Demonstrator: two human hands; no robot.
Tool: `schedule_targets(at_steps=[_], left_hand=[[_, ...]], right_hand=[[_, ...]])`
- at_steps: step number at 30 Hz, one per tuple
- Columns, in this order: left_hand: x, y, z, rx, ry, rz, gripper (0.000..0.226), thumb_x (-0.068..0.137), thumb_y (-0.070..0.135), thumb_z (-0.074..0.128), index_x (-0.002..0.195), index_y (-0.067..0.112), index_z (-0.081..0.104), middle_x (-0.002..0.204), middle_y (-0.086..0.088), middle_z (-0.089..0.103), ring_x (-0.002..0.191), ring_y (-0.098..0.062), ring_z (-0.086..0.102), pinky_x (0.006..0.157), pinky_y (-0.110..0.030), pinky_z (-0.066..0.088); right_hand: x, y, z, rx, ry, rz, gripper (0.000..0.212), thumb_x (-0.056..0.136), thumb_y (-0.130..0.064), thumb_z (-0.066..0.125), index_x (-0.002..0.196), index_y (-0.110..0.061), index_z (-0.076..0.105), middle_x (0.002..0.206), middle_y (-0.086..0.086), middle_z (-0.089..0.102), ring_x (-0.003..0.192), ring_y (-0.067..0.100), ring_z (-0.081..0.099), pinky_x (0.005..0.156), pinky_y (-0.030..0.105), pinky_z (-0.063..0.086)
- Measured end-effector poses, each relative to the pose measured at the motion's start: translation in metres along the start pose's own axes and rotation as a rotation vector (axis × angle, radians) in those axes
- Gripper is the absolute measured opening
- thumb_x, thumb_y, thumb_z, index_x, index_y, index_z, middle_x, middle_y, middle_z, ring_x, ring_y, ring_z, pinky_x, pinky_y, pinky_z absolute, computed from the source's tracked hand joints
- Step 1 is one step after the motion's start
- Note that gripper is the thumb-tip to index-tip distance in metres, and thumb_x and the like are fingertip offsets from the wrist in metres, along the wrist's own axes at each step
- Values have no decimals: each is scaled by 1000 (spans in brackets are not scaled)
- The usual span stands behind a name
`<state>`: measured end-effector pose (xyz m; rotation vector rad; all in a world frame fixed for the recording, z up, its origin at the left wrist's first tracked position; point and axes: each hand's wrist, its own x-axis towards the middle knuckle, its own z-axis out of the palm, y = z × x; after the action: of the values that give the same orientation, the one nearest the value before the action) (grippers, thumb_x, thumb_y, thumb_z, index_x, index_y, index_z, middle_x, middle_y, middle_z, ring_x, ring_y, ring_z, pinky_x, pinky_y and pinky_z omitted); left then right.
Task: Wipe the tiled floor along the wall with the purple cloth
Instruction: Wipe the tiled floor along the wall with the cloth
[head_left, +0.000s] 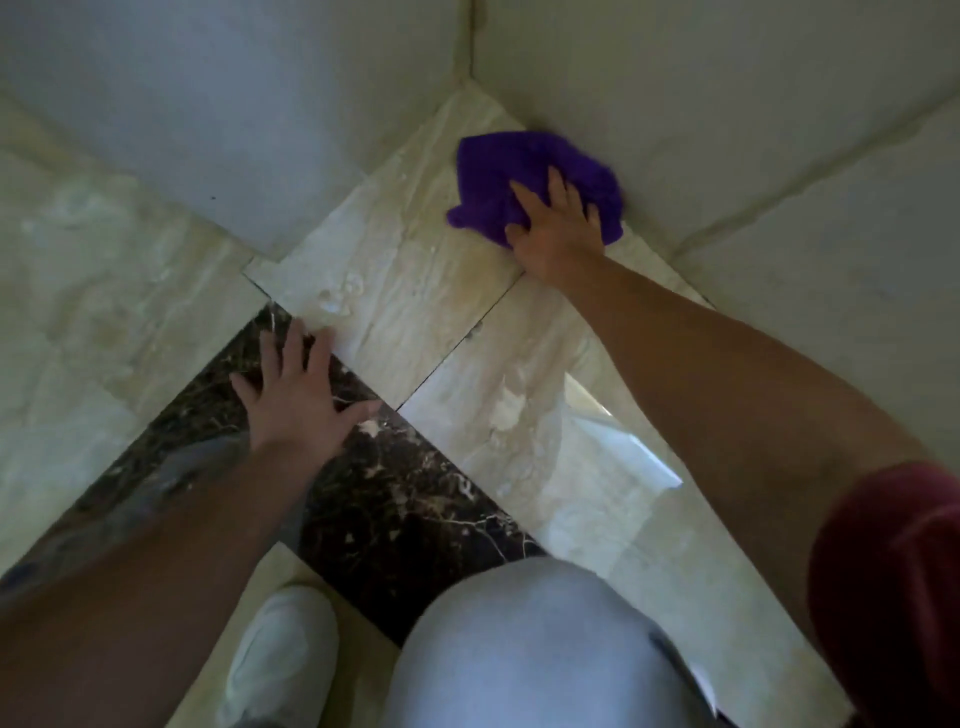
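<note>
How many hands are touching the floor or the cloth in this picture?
2. The right hand presses flat on the purple cloth by the wall. The left hand rests open on the dark marble tile, holding nothing.

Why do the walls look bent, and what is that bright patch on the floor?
Head view: the wide-angle lens bows the wall lines; the bright patch is glare, likely a window reflected in the glossy beige tile; the left forearm is motion-blurred, while the purple cloth stays fairly sharp.

Glossy beige tiled floor (415, 291) with a dark marble strip (395, 499) carries a purple cloth (519, 171).
</note>
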<state>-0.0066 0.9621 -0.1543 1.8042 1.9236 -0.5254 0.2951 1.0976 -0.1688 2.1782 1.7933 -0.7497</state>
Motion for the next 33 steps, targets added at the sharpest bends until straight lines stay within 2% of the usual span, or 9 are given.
schedule_targets(at_steps=[3, 6, 11, 15, 20, 23, 27, 30, 33], left_hand=[[2, -17, 4, -68, 26, -120, 121, 71, 87, 52, 163, 22, 6, 172, -10, -8, 159, -36, -11, 119, -74, 9], [6, -34, 6, -30, 54, -154, 129, 69, 92, 45, 163, 18, -1, 172, -11, -12, 158, -37, -13, 119, -74, 10], [11, -50, 11, -138, -44, -182, 133, 69, 91, 48, 161, 21, -17, 168, -8, -28, 156, -37, -21, 120, -72, 9], [14, -46, 9, -153, -65, -161, 134, 71, 88, 52, 158, 21, -24, 165, -10, -35, 154, -39, -26, 122, -69, 5], [16, -40, -1, -125, -141, -174, 132, 76, 83, 53, 156, 17, -28, 162, -17, -39, 153, -43, -25, 125, -63, 4], [15, -43, -7, -167, -134, -145, 124, 81, 75, 58, 160, 18, -19, 165, -14, -34, 154, -42, -23, 126, -60, 5], [-2, -100, 5, -206, 114, -66, 100, 84, 71, 59, 161, 24, 17, 173, -7, -3, 159, -35, -6, 126, -61, 8], [-10, -159, 18, -223, 180, -190, 112, 75, 84, 53, 161, 23, 14, 172, -11, -3, 159, -34, -8, 126, -61, 4], [0, -212, 18, -169, 178, -216, 120, 71, 90, 49, 161, 24, 7, 172, -11, -7, 159, -34, -10, 125, -62, 5]], right_hand=[[27, -31, -15, 12, -37, -44, 60, 101, -47, 33, 157, -41, 14, 170, 4, -2, 156, 28, 6, 124, 52, 7], [57, -66, -31, 82, -46, -49, 61, 98, -46, 41, 156, -37, 23, 169, 4, 2, 155, 27, 9, 125, 50, 9], [79, -99, -39, 253, 34, -4, 60, 83, -38, 63, 139, -23, 46, 158, 3, 33, 145, 27, 36, 120, 48, 25], [65, -90, -33, 101, 24, -97, 65, 86, -41, 61, 145, -25, 42, 165, 8, 20, 151, 30, 25, 122, 49, 22], [7, -139, 8, -45, -52, -279, 66, 89, -50, 58, 150, -35, 37, 169, 10, 8, 156, 26, 7, 124, 49, 13], [-33, -175, 35, -85, -95, -386, 64, 90, -50, 56, 150, -41, 35, 169, 7, 6, 156, 25, 4, 125, 49, 9], [-68, -208, 55, -112, -175, -508, 60, 91, -38, 58, 148, -43, 40, 170, 4, 5, 156, 23, 3, 125, 47, 10], [-75, -216, 57, -201, -148, -521, 63, 89, -34, 62, 148, -42, 41, 168, 3, 14, 155, 26, 10, 120, 52, 21], [-80, -235, 62, -278, -83, -575, 62, 87, -37, 65, 145, -37, 46, 160, 8, 33, 146, 33, 25, 112, 53, 37]])
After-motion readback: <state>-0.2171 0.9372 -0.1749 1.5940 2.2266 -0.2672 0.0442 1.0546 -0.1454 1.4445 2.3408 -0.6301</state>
